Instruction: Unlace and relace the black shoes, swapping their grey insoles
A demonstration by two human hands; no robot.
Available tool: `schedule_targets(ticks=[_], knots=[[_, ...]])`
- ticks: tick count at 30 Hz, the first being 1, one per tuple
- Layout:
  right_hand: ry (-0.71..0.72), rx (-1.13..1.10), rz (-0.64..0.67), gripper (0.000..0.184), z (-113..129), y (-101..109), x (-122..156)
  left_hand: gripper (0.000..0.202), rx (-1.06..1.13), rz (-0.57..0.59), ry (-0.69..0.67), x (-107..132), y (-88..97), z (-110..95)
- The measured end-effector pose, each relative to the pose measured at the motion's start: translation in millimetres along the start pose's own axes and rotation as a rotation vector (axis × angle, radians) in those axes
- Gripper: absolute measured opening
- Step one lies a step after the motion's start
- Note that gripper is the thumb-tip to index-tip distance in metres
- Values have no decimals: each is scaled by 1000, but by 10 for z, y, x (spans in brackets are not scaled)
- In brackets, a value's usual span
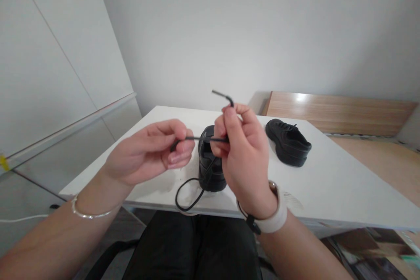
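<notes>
Both hands are raised above a white table, holding a black shoelace stretched between them. My left hand pinches one part of the lace with thumb and fingers closed. My right hand is closed on the other part, and the lace's stiff tip sticks up above its fingers. The lace hangs down in a loop to a black shoe standing on the table just behind my hands. A second black shoe lies to the right, apart from both hands.
A silver bracelet is on the left wrist and a pale watch band on the right. A wooden bench or bed frame stands behind the table at right. White cabinet panels line the left wall. My dark-clothed lap is below the table edge.
</notes>
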State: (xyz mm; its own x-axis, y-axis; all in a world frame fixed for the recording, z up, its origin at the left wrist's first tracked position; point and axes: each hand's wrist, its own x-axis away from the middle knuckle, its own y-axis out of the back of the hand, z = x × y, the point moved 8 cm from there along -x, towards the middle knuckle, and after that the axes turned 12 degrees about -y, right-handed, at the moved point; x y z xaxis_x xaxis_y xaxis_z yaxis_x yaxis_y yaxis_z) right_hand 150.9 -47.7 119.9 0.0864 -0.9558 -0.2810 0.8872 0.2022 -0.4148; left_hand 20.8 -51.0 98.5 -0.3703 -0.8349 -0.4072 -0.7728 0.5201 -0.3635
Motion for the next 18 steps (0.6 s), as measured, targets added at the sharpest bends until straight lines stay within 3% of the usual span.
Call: schedule_targets(ticks=[1,5,8,10,13,16,18], knots=[[71,36,-26,17,162,-30,-88,5,15,-5,-87,-119,-3,-104],[397,101,-67,14,821,-279,-484,46,-11,-103,-444,-639,-15,-533],[617,58,-116,20,1220,-415,-763,38,-23,-159,-548,-1013,-72,-773],[731,-25,-143,21,1420,-349,-915,36,-43,-210,-594,-1192,-44,-958],[710,-72,-242,19,1551,119,-1197,42,-82,-280,-706,-1306,190,-1284],[704,248,-317,48,1583,750,-1429,41,-126,-392,-804,-1277,681,-1527],[654,242,-376,38,1485,1279,-1532,34,-133,-614,-814,-1182,1152,-1564]])
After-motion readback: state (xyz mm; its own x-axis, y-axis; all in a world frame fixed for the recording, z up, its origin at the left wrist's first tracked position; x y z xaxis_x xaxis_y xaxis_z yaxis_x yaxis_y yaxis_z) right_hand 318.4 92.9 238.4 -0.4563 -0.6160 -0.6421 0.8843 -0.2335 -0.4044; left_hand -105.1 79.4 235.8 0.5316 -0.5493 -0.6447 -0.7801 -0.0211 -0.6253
